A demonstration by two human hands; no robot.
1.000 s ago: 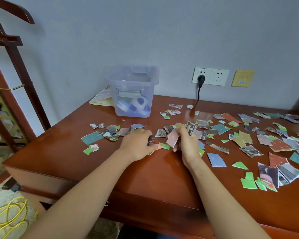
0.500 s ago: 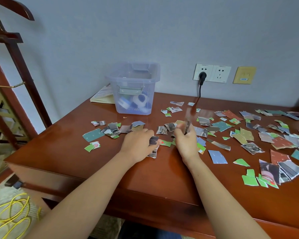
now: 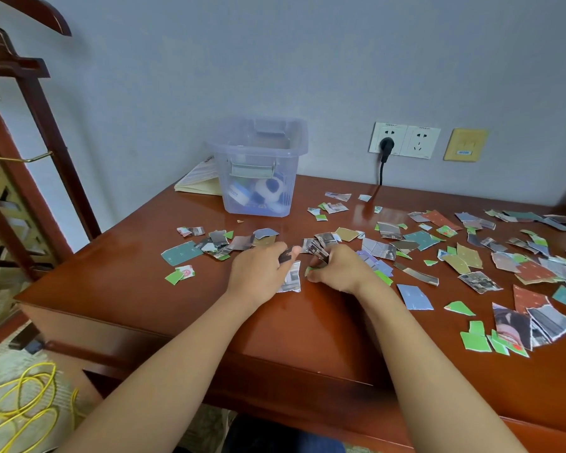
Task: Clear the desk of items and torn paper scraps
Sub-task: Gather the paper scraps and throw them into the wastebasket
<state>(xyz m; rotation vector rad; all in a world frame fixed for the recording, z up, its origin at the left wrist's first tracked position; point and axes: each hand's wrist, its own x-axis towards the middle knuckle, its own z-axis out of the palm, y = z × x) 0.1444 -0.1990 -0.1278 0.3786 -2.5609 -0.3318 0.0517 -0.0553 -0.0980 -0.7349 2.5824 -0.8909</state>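
Head: L hand [image 3: 262,271], R hand [image 3: 342,269] pinch jagged glossy scraps [image 3: 319,251].

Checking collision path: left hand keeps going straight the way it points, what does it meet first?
Probably the scrap bundle that the right hand pinches, just beyond the left hand and its own dark scrap. The clear bin sits left of that line. Depth unclear.

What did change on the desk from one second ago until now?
The right hand, gripping a small stack of scraps, lowered toward the desk. The left hand stayed, pinching a dark scrap. The clear bin and the scattered scraps stayed put.
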